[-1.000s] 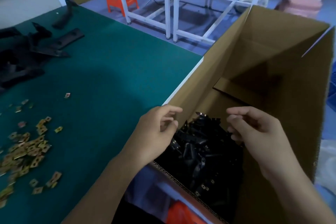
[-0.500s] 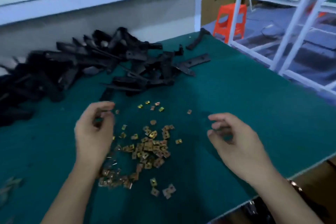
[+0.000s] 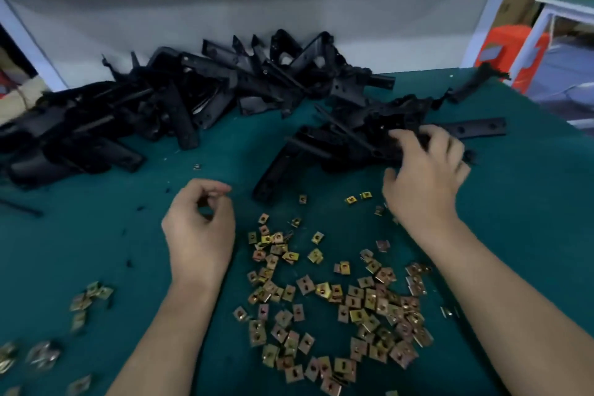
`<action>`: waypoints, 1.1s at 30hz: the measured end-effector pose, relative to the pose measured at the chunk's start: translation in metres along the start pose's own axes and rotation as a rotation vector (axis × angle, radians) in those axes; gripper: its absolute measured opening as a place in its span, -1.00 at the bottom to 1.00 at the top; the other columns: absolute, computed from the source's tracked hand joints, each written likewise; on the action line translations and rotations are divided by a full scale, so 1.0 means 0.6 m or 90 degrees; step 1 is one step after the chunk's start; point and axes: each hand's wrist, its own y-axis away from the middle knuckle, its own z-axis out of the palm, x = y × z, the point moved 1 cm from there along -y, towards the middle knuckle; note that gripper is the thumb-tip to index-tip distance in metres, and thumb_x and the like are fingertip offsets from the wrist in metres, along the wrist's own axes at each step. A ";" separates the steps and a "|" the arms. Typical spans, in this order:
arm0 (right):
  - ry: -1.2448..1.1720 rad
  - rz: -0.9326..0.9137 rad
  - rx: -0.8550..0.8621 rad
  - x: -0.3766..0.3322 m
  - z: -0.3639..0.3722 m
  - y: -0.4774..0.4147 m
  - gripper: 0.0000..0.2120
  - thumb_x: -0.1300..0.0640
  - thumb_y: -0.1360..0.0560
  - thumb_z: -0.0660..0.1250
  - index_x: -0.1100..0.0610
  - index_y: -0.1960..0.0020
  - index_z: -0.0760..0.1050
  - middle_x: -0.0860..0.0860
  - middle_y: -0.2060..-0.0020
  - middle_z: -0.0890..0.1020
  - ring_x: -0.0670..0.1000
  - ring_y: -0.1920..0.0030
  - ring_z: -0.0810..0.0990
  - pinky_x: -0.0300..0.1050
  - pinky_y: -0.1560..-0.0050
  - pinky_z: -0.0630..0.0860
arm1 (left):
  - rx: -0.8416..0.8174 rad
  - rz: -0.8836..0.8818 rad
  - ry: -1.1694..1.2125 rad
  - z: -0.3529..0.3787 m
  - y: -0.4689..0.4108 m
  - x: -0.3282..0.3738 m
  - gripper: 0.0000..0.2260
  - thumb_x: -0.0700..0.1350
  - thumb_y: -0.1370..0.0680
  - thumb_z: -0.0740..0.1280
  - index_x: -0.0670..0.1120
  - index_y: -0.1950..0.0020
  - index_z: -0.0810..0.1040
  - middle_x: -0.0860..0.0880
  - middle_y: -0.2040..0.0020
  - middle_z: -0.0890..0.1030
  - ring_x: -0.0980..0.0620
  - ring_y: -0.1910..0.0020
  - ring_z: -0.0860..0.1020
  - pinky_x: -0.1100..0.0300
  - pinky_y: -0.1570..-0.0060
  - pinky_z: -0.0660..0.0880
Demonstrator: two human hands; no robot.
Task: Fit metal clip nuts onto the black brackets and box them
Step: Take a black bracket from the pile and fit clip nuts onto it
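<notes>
Head view. Entry: right hand [image 3: 424, 183], fingers curled over a bracket [image 3: 363, 141] in the heap right of centre, thumb kept apart. Entry: left hand [image 3: 199, 235], loosely curled, nothing seen in it, held near and left of that heap. Entry: clip nuts [image 3: 363, 302], scattered on the table [image 3: 530, 235], near, between the forearms. Entry: bracket pile [image 3: 180, 96], stacked far left.

Risks noted: tangled neighbours may be dragged along when the bracket is lifted. Nuts may be swept aside or knocked off the near edge by a trailing part or forearm.
</notes>
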 end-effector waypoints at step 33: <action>-0.414 -0.449 0.076 -0.091 -0.039 0.134 -0.58 0.42 -0.47 0.48 -0.02 -0.17 0.64 0.08 -0.16 0.47 0.09 -0.22 0.49 -0.18 -0.20 0.43 | -0.580 -0.334 0.704 -0.006 0.013 0.035 -0.21 -0.08 -0.20 0.72 -0.10 -0.28 0.36 -0.07 0.03 0.69 0.02 0.12 0.65 0.20 0.12 0.61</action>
